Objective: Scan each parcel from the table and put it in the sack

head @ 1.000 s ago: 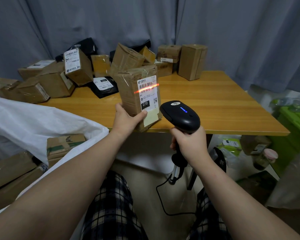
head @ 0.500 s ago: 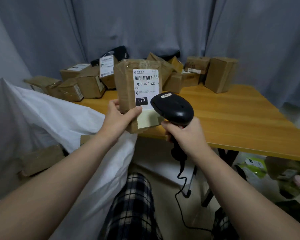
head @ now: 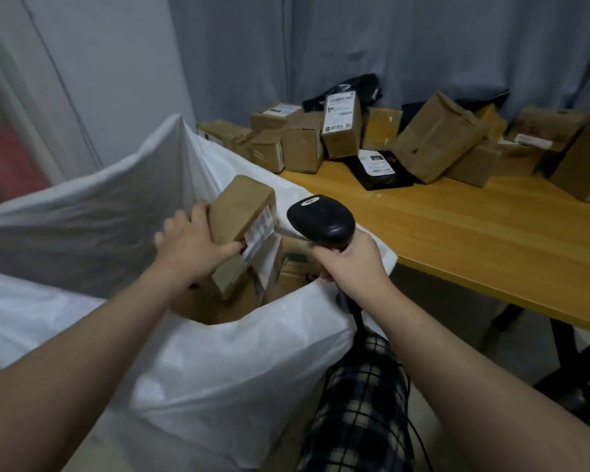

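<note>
Swung off the tabletop [head: 474,240], the parcel [head: 241,212] now tilts mid-frame over the open sack [head: 218,362], left hand [head: 191,245] fingers [head: 230,248] wrapped round its near end, right hand [head: 351,264] clutching the scanner [head: 321,221].

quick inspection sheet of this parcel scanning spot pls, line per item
surface: wooden table, parcels piled along its far side
job's things: held parcel above the mouth of the white sack; boxes lie inside it; piled parcels and a black mailer on the table
clutter: nothing seen
hands: left hand grips the held parcel; right hand grips the scanner
cables: scanner cable hangs down by the lap
surroundings: grey curtain behind; black table legs
</note>
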Tool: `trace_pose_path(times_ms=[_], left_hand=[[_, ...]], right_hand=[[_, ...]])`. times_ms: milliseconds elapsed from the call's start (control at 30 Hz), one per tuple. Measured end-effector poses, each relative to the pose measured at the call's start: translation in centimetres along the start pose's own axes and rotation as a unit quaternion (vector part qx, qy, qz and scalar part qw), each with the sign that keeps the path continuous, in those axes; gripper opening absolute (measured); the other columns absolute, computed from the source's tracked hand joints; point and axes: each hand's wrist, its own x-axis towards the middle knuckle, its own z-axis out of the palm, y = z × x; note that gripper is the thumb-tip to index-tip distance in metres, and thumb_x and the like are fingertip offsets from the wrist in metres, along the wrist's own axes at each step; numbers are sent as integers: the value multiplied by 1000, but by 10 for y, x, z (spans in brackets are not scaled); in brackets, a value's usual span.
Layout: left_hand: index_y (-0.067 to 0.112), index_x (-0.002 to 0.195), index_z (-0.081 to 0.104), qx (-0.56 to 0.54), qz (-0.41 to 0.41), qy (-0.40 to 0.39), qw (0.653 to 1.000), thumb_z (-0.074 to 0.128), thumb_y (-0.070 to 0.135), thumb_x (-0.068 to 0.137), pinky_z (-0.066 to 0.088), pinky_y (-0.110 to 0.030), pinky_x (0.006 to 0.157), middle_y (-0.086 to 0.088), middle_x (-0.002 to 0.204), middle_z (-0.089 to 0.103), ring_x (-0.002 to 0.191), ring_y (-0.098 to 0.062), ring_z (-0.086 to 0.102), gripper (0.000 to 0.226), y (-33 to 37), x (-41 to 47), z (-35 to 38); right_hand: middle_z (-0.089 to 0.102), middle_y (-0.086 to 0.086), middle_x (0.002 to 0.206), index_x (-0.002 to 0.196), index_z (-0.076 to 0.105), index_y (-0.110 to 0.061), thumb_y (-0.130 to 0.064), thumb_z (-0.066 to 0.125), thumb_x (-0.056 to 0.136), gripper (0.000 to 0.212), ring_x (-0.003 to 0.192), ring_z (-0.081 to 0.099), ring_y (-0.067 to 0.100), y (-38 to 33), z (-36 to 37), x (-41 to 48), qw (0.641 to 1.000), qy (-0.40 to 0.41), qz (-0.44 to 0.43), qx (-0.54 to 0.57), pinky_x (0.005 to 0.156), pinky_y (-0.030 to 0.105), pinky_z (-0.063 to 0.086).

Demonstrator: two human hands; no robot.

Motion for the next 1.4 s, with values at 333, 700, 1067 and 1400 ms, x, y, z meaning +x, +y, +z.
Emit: trace_pose_path(times_ms=[333, 700, 1067, 1400], left_hand=[[25, 141, 38, -38, 124, -5, 992, 55, 59, 86, 30, -45, 105, -7, 144, 37, 132, -30, 31, 67, 90, 28, 18], [21, 140, 39, -79, 224, -86, 968, 60, 50, 88, 34, -38, 103, -8, 136, 41, 128, -30, 36, 64, 247, 119, 90], [3, 122, 57, 172, 236, -135, 947, 42, 8, 98, 47, -37, 91, -17, 122, 58, 111, -32, 57, 28, 318, 204, 190], [6, 100, 60, 80, 367, -156, 913, 46, 18, 94, 37, -30, 69, -11, 97, 59, 89, -27, 53, 19, 315, 149, 154]], right_hand=[[61, 12, 61, 77, 63, -6, -14, 70, 78, 11, 55, 61, 22, 18, -46, 28, 996, 70, 57, -10, 60, 39, 52], [54, 15, 62, 77, 59, 3, -13, 69, 83, 20, 50, 57, 22, 50, -178, 96, 974, 201, 108, -10, 54, 36, 49], [56, 7, 59, 79, 62, -8, -19, 65, 88, 15, 47, 56, 17, 87, -206, 115, 946, 215, 207, 123, 46, 25, 48], [55, 8, 59, 76, 60, -8, -17, 66, 88, 16, 47, 55, 18, 84, -220, 84, 948, 229, 184, 119, 46, 26, 48]])
